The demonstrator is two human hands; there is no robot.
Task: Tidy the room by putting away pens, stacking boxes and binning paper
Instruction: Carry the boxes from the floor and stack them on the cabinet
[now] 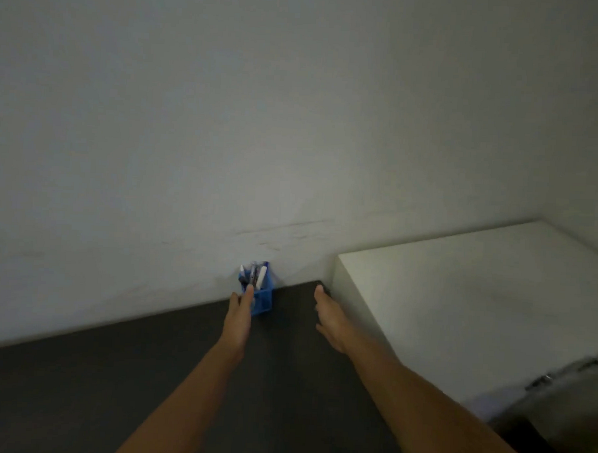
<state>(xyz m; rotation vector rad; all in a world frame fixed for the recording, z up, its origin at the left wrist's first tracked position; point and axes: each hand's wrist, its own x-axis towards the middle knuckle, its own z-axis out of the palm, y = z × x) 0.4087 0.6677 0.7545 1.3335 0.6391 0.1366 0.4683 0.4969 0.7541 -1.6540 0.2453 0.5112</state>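
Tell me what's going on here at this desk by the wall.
A person is reaching both arms across a dark tabletop toward the wall. The left hand has its fingers straight, touching a small blue pen holder with several pens standing in it. The right hand is open beside it, holding nothing. A white cabinet stands on the right.

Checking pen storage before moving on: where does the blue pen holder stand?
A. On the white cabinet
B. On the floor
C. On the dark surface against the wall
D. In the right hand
C: the blue pen holder stands on the dark surface against the wall, touched by the left hand.
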